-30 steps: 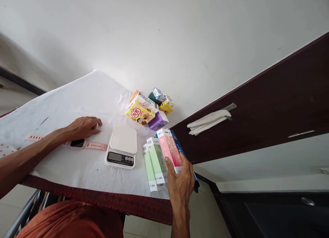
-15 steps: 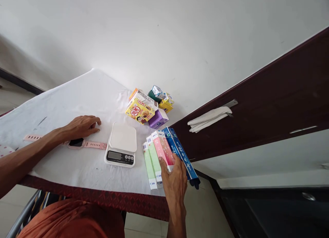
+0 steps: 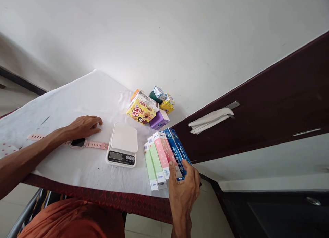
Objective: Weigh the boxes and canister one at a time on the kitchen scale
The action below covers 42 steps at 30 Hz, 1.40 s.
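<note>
My right hand (image 3: 185, 183) is at the near end of a row of long, narrow toothpaste boxes. Its thumb lies by the pink box (image 3: 162, 150), and its fingers reach round the near end of a blue toothpaste box (image 3: 172, 147) at the row's right side. Two pale green boxes (image 3: 152, 162) stand at the row's left. My left hand (image 3: 86, 126) rests on the cloth, fingers loosely bent and apart, holding nothing. Between the hands sits a white kitchen scale (image 3: 123, 138) with a bare platform and a dark display. A pink-strapped watch (image 3: 77, 143) lies partly under my left forearm.
Behind the scale, against the wall, is a cluster with a yellow snack box (image 3: 141, 113), a purple box (image 3: 159, 119) and other small cartons. A white cloth (image 3: 210, 121) hangs on a rail of the dark red panel at right. White cloth (image 3: 77, 90) covers the table.
My right hand has shifted right along the row, from the pink box to the blue boxes. My left hand keeps its place. The view has moved slightly.
</note>
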{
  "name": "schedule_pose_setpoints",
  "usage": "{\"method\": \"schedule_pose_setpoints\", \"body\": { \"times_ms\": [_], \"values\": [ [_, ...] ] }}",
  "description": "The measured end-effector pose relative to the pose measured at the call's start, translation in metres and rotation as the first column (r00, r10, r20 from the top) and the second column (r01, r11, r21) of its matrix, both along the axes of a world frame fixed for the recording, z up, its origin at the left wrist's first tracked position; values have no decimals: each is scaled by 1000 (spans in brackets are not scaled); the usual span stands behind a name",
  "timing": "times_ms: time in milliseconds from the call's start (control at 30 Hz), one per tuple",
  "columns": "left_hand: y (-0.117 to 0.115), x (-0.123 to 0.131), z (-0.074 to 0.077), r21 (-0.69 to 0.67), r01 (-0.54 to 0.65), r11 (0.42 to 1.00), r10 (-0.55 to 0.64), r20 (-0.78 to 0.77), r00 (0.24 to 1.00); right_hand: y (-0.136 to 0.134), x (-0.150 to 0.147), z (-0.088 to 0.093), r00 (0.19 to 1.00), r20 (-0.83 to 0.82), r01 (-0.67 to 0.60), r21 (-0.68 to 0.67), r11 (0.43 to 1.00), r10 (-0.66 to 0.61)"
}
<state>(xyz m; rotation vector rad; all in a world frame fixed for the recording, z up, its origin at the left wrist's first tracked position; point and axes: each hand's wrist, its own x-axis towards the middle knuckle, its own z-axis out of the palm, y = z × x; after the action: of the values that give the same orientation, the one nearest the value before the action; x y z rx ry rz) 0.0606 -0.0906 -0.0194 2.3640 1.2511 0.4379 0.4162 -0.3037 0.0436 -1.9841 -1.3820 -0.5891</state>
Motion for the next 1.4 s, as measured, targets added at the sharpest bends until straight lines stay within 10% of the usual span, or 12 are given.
{"method": "schedule_pose_setpoints", "body": {
  "times_ms": [267,633,1067,1400],
  "values": [
    [0,1,1,-9,-8,1000,8,-6,1000,24,21,-25,999,-41,-22,-240,970,13],
    [0,0,1,5,-9,1000,9,-2,1000,41,-30,-2,976,-120,-190,-74,979,180],
    [-3,4,4,-23,-11,1000,10,-33,999,73,-60,-57,905,-206,-412,-215,886,371],
    [-4,3,3,-34,-15,999,13,-55,998,65,-54,-34,886,-313,-411,-187,892,342]
  ]
}}
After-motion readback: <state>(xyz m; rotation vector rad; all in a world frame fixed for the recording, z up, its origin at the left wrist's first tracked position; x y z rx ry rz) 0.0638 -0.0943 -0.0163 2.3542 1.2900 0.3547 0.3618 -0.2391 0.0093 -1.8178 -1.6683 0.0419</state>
